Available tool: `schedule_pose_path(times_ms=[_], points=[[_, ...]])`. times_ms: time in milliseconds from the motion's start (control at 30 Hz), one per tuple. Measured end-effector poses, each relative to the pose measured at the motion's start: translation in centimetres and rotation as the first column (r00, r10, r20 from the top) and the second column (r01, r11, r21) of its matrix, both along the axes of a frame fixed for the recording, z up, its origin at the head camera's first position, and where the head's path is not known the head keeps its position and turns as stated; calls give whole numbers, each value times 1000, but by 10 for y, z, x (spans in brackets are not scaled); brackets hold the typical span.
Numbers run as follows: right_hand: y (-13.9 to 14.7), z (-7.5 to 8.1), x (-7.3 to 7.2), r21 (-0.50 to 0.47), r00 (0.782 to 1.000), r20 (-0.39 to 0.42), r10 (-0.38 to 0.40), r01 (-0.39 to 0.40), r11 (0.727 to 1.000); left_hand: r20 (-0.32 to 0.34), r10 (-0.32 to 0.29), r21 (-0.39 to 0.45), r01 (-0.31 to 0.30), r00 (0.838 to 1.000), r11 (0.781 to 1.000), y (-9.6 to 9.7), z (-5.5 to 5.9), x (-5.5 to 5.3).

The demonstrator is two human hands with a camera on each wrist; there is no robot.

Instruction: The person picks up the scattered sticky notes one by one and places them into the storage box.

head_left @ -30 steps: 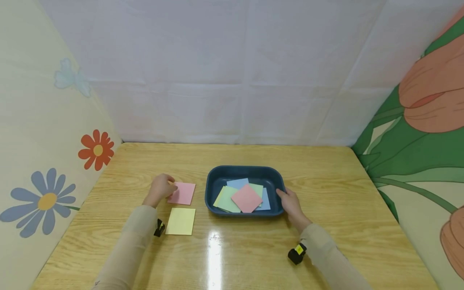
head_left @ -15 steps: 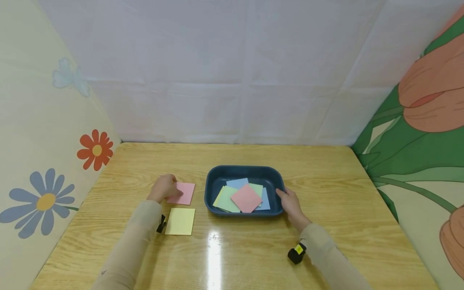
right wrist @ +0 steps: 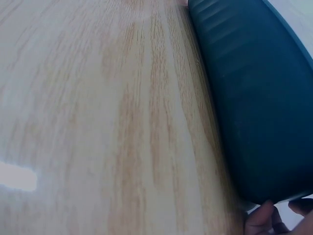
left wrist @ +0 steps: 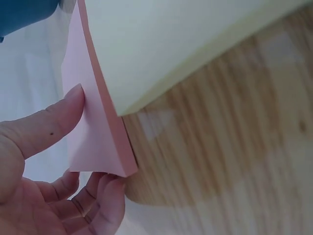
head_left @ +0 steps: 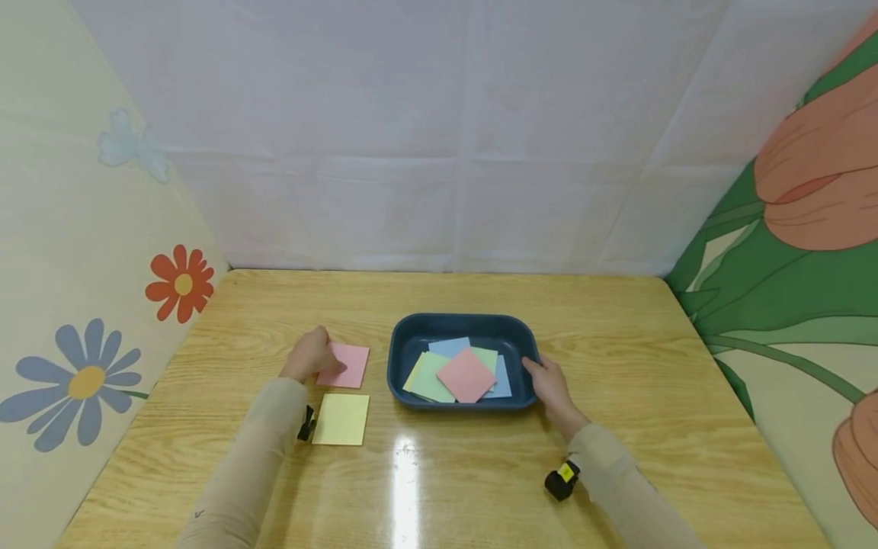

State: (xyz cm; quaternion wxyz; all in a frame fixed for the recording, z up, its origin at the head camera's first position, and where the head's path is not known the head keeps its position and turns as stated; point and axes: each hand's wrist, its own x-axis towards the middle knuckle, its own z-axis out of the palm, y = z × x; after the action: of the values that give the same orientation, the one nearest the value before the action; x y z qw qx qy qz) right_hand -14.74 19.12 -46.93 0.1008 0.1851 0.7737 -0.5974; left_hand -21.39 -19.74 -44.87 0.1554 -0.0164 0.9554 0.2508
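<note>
My left hand point(head_left: 312, 357) is at the left side of a pink sticky note pad point(head_left: 353, 366) on the wooden table. In the left wrist view the thumb lies on top of this pad point(left wrist: 93, 127) and the other fingers curl at its edge, pinching it. A pale yellow sticky note pad point(head_left: 341, 419) lies just nearer the body. With my right hand point(head_left: 552, 389) I grip the right end of a dark blue tray point(head_left: 459, 406), thumb over the rim. In the right wrist view fingertips show at the end of the tray point(right wrist: 269, 98).
Inside the tray several sticky notes lie overlapping, with a pink one point(head_left: 466, 375) on top of green point(head_left: 434, 377), blue and yellow ones. A white cloth point(head_left: 453, 137) hangs behind the table's point(head_left: 604, 320) back edge. Flower-patterned cloths stand at both sides.
My left hand has shifted slightly right over the pink pad, and its thumb has come down on top. The right hand and the tray stay in place.
</note>
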Motion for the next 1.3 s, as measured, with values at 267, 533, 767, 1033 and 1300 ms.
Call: schedule_pose_path(times_ms=[267,533,767,1033,1300], points=[[0,2,0,-18,1000,-5,2,-3,1000,-12,22,10,-22,1000,1000,0,-6,-2],[0,2,2,-9,1000,-10,4,-4,1000,-16,33,59,-32,999,998,0,-8,-2],[0,0,0,-13,1000,-8,-2,2,1000,-23,20,92,-18,1000,996,0,-8,-2],[0,-1,0,-15,1000,2,-2,2,1000,-79,-34,157,46,996,987,-5,-9,-2],[0,-1,-1,-16,1000,3,1,-1,1000,-41,-62,306,71,997,949,-18,-9,-5]])
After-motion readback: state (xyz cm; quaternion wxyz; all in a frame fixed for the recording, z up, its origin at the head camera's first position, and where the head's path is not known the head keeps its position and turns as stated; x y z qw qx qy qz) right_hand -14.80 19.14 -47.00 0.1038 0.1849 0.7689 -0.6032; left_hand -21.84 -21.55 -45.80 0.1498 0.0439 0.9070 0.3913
